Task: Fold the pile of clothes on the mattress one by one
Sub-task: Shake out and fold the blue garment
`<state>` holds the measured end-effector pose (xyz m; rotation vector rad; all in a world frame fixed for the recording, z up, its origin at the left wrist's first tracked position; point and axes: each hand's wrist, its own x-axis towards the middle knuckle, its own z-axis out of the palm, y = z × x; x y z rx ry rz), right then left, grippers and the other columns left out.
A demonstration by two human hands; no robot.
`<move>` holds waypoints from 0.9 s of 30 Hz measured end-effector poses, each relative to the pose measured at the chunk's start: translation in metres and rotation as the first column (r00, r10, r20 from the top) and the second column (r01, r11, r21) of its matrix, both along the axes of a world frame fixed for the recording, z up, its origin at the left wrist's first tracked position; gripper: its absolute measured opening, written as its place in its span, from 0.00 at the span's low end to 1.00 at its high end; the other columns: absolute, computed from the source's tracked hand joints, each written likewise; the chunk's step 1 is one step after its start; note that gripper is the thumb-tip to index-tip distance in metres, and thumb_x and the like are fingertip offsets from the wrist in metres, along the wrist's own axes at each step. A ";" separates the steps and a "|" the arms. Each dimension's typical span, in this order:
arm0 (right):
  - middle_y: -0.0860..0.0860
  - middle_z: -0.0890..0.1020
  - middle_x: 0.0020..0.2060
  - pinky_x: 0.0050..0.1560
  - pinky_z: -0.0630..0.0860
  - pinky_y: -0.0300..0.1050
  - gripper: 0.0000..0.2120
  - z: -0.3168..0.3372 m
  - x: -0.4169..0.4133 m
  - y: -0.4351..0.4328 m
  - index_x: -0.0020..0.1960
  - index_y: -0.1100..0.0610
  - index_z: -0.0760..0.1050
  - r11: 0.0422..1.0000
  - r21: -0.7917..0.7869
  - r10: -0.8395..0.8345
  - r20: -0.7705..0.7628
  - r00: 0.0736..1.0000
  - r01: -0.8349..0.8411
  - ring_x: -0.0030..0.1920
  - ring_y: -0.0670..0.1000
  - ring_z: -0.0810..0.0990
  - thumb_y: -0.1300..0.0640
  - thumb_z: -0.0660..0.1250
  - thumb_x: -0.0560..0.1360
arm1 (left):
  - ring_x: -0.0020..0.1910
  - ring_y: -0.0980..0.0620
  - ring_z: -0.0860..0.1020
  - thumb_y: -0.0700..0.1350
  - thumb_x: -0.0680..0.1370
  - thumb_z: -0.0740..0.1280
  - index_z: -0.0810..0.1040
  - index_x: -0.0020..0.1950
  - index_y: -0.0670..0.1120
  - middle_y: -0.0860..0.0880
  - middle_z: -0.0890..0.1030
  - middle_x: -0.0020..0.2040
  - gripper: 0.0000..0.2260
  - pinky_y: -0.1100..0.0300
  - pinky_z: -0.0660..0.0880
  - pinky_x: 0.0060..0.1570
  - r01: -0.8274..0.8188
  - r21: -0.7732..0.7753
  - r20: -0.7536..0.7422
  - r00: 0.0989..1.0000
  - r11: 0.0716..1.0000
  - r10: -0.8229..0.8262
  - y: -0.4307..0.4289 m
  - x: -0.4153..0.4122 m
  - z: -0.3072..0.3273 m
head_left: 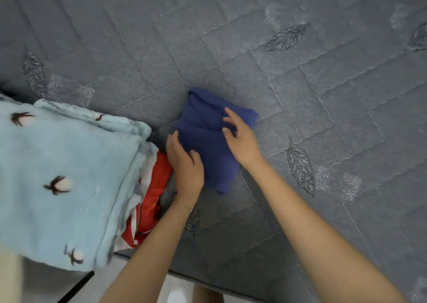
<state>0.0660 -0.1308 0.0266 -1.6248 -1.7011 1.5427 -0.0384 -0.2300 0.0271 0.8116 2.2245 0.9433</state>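
Left grip (184, 164) pinching folded blue garment (205, 118) edge, right grip (242, 138) spread on top, grey mattress (323, 95) beneath

On mattress (323, 95), near front edge: folded garment (203, 141). At left edge: blanket (57, 164). Between both, partly under blanket: loose garment (154, 187).

open quilted mattress (300, 95) ahead and right, light blue blanket (69, 175) and red garment (154, 187) crowding left

Left forearm (147, 245) and right forearm (312, 210) bare to near frame edge. Left hand (186, 164) and right hand (240, 138) bare. Thin bracelet (190, 210) at left wrist. Bare leg (205, 294) partly visible at near edge.
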 end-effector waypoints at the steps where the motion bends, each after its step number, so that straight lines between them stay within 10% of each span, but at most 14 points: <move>1: 0.58 0.73 0.67 0.68 0.63 0.37 0.26 -0.005 0.006 -0.001 0.74 0.61 0.64 0.996 0.087 -0.033 0.098 0.995 0.024 0.68 0.54 0.71 0.67 0.63 0.77 | 0.74 0.42 0.60 0.34 0.79 0.61 0.61 0.74 0.37 0.38 0.60 0.75 0.24 0.51 0.57 0.74 0.055 -0.013 -0.067 0.996 0.998 -0.056 0.001 0.001 -0.001; 4: 0.58 0.66 0.71 0.71 0.56 0.43 0.33 -0.022 0.021 -0.007 0.75 0.60 0.61 0.993 0.086 -0.111 0.341 0.933 0.087 0.71 0.57 0.63 0.61 0.70 0.74 | 0.76 0.37 0.57 0.40 0.78 0.66 0.66 0.73 0.38 0.36 0.59 0.76 0.23 0.44 0.56 0.74 0.215 -0.110 -0.245 0.940 0.970 -0.236 0.008 0.002 -0.010; 9: 0.57 0.76 0.53 0.54 0.73 0.43 0.27 -0.035 0.021 -0.026 0.61 0.67 0.67 0.852 -0.234 -0.429 0.202 0.881 0.468 0.56 0.56 0.76 0.56 0.76 0.71 | 0.78 0.39 0.48 0.51 0.79 0.64 0.55 0.79 0.47 0.40 0.50 0.79 0.31 0.42 0.48 0.75 0.368 -0.366 -0.329 0.808 0.855 -0.489 0.014 -0.009 -0.033; 19: 0.49 0.78 0.40 0.44 0.74 0.38 0.09 -0.032 0.032 -0.038 0.44 0.53 0.71 0.824 -0.325 -0.489 0.006 0.872 0.465 0.44 0.49 0.76 0.65 0.67 0.76 | 0.64 0.40 0.73 0.47 0.77 0.70 0.64 0.71 0.38 0.40 0.74 0.66 0.27 0.44 0.69 0.63 0.081 -0.273 0.030 0.997 0.958 -0.075 0.021 -0.018 -0.037; 27: 0.47 0.73 0.33 0.38 0.69 0.37 0.12 -0.026 0.109 -0.055 0.37 0.53 0.68 0.808 -0.143 -0.567 0.079 0.820 0.572 0.34 0.44 0.70 0.60 0.68 0.76 | 0.43 0.62 0.78 0.39 0.75 0.72 0.78 0.52 0.49 0.53 0.80 0.48 0.09 0.73 0.73 0.36 0.202 -0.220 0.630 0.776 0.954 -0.019 -0.002 0.025 -0.032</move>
